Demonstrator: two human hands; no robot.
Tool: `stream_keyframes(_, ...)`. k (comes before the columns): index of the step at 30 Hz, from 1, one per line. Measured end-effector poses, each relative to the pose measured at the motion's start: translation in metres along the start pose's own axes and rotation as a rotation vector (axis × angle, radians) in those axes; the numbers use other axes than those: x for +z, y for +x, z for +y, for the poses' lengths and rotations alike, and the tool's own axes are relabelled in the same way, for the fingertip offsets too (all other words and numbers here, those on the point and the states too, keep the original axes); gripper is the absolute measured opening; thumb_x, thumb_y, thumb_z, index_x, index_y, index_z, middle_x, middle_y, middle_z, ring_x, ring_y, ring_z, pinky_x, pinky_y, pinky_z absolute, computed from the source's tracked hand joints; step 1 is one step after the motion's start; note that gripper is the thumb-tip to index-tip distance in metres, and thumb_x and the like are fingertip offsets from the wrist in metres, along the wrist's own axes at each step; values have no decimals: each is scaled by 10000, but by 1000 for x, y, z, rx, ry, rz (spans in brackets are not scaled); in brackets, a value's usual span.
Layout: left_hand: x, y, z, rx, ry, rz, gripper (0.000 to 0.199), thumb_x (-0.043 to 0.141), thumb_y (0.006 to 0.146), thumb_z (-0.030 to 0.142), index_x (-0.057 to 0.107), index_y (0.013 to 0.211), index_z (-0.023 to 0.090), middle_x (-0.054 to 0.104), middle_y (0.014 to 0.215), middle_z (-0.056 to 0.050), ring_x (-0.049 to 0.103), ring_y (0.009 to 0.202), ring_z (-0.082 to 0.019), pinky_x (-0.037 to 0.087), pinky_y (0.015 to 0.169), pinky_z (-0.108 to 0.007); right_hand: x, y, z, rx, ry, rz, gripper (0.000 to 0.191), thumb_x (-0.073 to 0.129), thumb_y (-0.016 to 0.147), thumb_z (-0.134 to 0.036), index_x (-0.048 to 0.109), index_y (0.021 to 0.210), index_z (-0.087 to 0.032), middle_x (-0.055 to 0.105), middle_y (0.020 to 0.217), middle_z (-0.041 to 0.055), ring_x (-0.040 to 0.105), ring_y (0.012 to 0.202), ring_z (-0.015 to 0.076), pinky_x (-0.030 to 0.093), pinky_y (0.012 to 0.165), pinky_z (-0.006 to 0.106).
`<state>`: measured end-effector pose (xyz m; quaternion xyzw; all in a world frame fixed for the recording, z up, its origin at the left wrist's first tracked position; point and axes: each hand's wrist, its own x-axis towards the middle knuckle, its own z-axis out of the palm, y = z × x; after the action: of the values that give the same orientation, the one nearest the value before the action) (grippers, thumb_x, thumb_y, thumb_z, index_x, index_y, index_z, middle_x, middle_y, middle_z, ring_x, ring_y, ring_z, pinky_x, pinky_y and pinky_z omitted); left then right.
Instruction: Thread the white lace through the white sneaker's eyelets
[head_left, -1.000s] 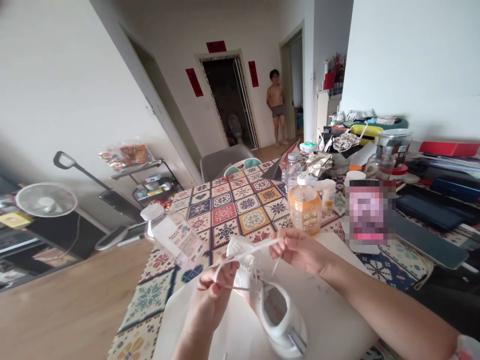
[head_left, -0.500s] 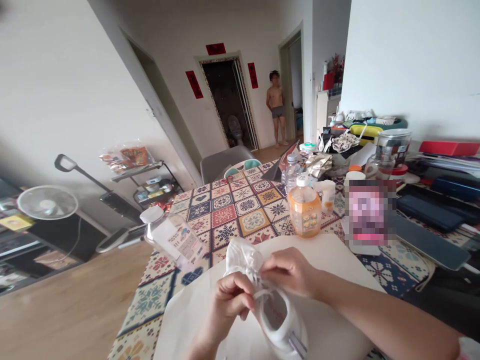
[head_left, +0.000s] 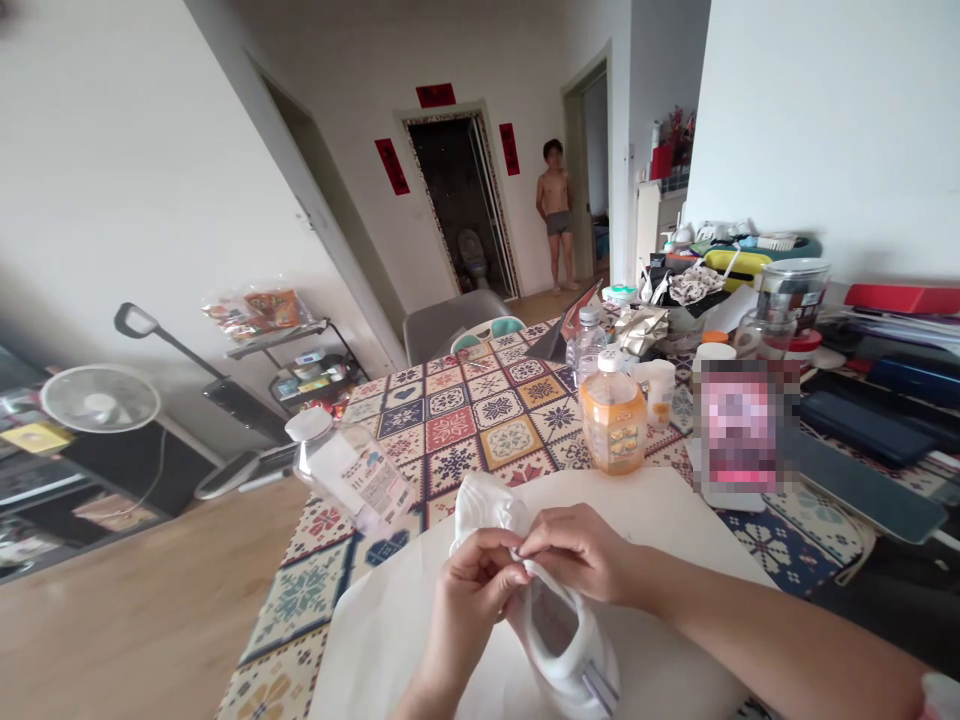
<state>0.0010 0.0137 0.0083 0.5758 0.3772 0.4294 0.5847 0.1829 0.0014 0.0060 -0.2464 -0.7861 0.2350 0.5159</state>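
Note:
A white sneaker [head_left: 551, 625] lies on a white sheet [head_left: 382, 640], its toe pointing away from me and its opening showing a pale insole. My left hand [head_left: 476, 610] and my right hand [head_left: 577, 553] meet over the sneaker's throat, fingertips pinched close together. Both appear to grip a white shoelace [head_left: 520, 553], most of which is hidden by my fingers. The eyelets are hidden too.
A patterned tablecloth [head_left: 457, 445] holds an orange-labelled plastic bottle [head_left: 613, 422] just beyond the sheet and a clear bottle [head_left: 352, 475] lying tilted at left. A pixelated object [head_left: 739, 430] stands at right. A person [head_left: 556, 212] stands far off by a doorway.
My hands have come together over the sneaker's throat from a wider spread. The shoelace, stretched between them earlier, is now mostly hidden in my fingers.

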Motion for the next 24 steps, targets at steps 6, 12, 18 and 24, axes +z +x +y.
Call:
stream_keyframes(6,1,-4,-7,116,99,80,346,818,686,439,609,666,164,535,506,34,458,451,-85,375,452,-197,0,-1,-4,82,33,4,458,455,996,-510,690,838,-151,664,749,73,596,663,146,451,620,247)
stream_keyframes(12,0,-3,-6,454,400,26,121,746,736,226,659,667,178,655,621,-11,595,562,-133,491,562,-224,5,-3,1,398,112,80,397,628,891,-492,573,679,-161,511,602,-21,417,532,88,341,501,211)
stream_keyframes(18,0,-4,-2,518,476,43,43,708,760,178,709,721,198,696,653,-19,643,590,-150,514,580,-225,6,-3,-1,447,234,74,198,640,884,-367,622,898,-170,627,739,0,547,636,113,439,591,221)
stream_keyframes(24,-9,-3,-11,502,402,137,95,744,779,294,736,753,203,686,678,-31,636,623,-165,523,620,-261,2,0,-2,268,109,17,122,603,747,-100,651,827,-180,638,842,17,576,758,146,463,686,249)
